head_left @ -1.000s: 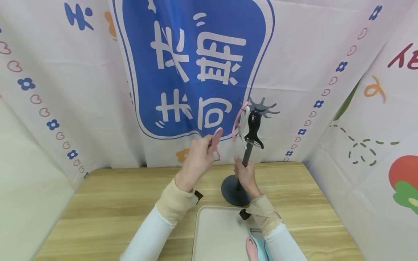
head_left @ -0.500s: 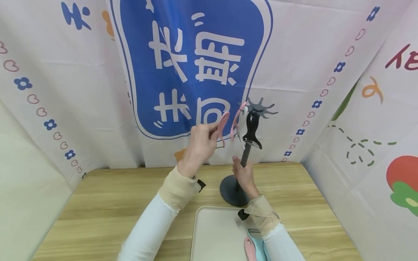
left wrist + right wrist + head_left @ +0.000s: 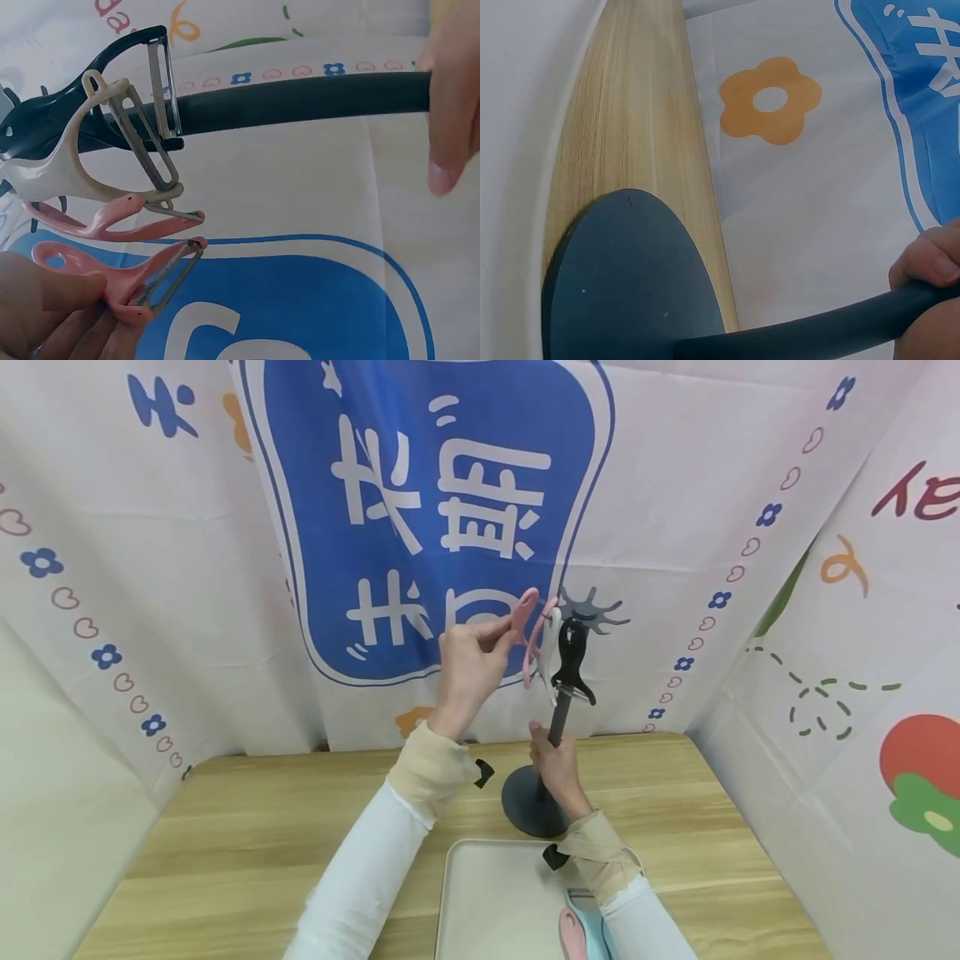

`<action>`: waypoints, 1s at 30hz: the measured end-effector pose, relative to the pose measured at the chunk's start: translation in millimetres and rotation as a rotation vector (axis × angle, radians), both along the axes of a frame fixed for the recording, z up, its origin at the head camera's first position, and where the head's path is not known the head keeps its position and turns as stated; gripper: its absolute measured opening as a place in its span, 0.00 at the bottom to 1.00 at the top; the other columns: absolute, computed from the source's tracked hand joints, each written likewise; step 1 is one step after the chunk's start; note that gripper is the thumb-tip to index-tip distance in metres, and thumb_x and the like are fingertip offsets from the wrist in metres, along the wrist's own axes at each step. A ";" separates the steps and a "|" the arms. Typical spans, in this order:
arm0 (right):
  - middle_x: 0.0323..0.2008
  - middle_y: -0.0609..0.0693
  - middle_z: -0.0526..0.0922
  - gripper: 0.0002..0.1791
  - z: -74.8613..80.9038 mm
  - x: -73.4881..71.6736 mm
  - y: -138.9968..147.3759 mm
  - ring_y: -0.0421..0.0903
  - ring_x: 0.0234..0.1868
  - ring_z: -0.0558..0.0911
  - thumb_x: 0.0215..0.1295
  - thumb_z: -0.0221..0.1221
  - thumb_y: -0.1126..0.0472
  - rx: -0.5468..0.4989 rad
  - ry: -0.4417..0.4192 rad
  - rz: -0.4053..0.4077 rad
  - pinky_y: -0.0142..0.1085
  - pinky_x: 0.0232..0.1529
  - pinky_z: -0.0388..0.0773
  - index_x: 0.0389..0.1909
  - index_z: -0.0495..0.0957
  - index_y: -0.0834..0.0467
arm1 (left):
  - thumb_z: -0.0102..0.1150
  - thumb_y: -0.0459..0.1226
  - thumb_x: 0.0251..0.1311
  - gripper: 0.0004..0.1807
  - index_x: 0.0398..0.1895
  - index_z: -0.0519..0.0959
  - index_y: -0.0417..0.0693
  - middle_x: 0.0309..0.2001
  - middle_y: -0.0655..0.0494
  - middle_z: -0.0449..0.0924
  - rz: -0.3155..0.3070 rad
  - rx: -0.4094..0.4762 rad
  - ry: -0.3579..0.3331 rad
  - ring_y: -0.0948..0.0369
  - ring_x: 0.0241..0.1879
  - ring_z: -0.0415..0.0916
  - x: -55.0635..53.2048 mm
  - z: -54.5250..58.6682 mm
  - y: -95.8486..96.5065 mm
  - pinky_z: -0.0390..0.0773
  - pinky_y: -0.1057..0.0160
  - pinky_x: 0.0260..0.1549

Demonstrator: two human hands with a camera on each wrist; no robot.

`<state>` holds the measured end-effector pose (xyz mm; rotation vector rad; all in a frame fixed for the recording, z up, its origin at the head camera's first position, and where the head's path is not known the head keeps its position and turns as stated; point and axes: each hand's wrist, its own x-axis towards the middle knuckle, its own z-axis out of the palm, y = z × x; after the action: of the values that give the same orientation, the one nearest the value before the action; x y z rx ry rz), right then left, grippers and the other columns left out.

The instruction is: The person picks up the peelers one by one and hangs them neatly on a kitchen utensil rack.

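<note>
My left hand [image 3: 472, 664] pinches a pink peeler [image 3: 124, 277] by its handle, level with the top of a dark grey rack stand [image 3: 558, 722]. On the stand's hooks [image 3: 596, 610] hang another pink peeler [image 3: 112, 225], a white peeler [image 3: 64, 161] and a black peeler [image 3: 572, 652]. The held peeler is right beside the hanging pink one, its handle hole near the hook tips. Lower down, my right hand [image 3: 558, 768] grips the stand's pole [image 3: 802, 330], above the round base [image 3: 630, 277].
A beige tray [image 3: 487, 893] lies in front of the stand on the wooden table [image 3: 300, 827]. In it are a pink-handled item [image 3: 572, 935] and a light blue one [image 3: 595, 922], partly behind my right forearm. A printed cloth [image 3: 225, 693] hangs close behind the table.
My left hand has moved up and to the right with the pink peeler, from apart to right beside the hanging peelers. My right hand keeps its grip on the pole.
</note>
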<state>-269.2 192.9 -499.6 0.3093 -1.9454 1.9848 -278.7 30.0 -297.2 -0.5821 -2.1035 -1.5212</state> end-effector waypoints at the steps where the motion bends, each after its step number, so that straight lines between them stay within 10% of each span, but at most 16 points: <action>1: 0.09 0.38 0.59 0.34 0.0 0.4 -0.3 0.35 0.09 0.55 0.84 0.52 0.53 -0.001 -0.002 0.000 0.29 0.11 0.52 0.12 0.60 0.57 | 0.68 0.36 0.72 0.13 0.56 0.89 0.46 0.49 0.49 0.92 -0.006 0.016 -0.006 0.58 0.45 0.92 -0.8 0.2 1.2 0.88 0.61 0.42; 30: 0.09 0.37 0.60 0.34 0.6 1.0 0.0 0.36 0.09 0.56 0.83 0.53 0.52 0.012 -0.017 -0.028 0.30 0.12 0.53 0.11 0.60 0.55 | 0.67 0.28 0.70 0.13 0.55 0.89 0.42 0.50 0.46 0.91 -0.133 0.081 -0.006 0.55 0.47 0.91 -21.6 -1.4 26.0 0.88 0.63 0.41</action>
<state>-268.2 192.9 -499.0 0.2673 -1.9618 1.9653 -300.3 56.0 -298.7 -0.7002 -2.0318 -1.6744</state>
